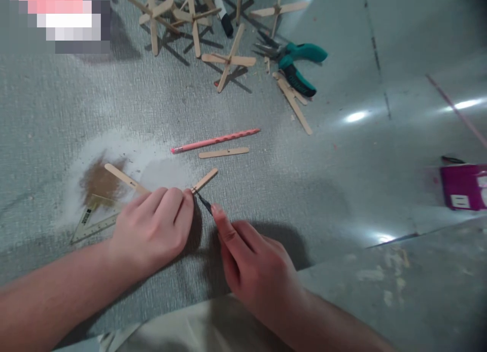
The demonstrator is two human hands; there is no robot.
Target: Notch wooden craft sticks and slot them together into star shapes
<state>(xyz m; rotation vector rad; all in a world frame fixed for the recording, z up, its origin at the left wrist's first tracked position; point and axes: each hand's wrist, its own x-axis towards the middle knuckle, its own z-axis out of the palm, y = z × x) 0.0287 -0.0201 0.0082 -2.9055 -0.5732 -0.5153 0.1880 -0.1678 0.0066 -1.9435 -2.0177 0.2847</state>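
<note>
My left hand [154, 222] is closed, its fingertips pinching a wooden craft stick [207, 179] against the grey surface. The stick's free end points up and right, with dark marks across it beside my fingers. In my right hand [256, 268] is a slim dark knife [205, 204]; its narrow tip meets the stick at those marks. Most of its handle is hidden in my grip. A second craft stick [124, 177] runs under the left hand from the upper left. Partly behind that hand lies a clear set square [89, 222].
Above my hands lie a pink pencil [216, 140] and a loose craft stick [224, 152]. Farther back are crossed-stick pieces [229, 61], teal-handled pliers [291, 63], a black-capped marker [224, 20] and stick scraps [294, 106]. A purple box [462, 187] sits far right. Brown dust [99, 177] marks the left.
</note>
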